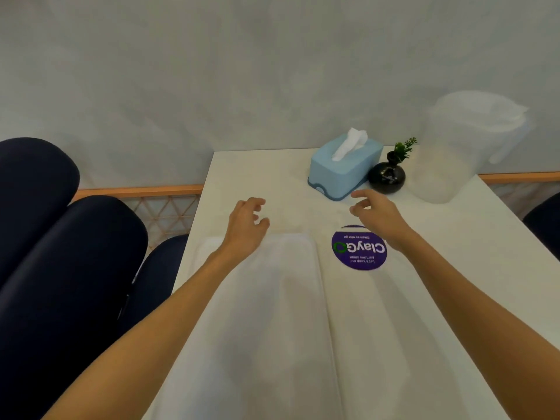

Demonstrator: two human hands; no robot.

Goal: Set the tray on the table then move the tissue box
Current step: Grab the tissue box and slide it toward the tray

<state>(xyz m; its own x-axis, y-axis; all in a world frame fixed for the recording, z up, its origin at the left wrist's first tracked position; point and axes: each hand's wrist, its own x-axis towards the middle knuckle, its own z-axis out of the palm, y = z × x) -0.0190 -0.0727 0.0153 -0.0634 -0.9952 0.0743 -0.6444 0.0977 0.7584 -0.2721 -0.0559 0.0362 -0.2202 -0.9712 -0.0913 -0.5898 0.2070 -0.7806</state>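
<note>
A white tray (291,298) lies flat on the white table (454,237), at its near left. A light blue tissue box (342,168) with a white tissue sticking out stands near the table's far edge. My left hand (247,221) hovers over the far end of the tray, fingers curled loosely and apart, holding nothing. My right hand (374,212) is stretched out just in front of the tissue box, fingers spread, a short gap from its near corner, also holding nothing.
A small black vase with a green sprig (388,174) stands right beside the tissue box. A clear plastic pitcher (460,147) stands to its right. A purple round sticker (359,251) is on the table. Dark blue chair cushions (60,237) are at the left.
</note>
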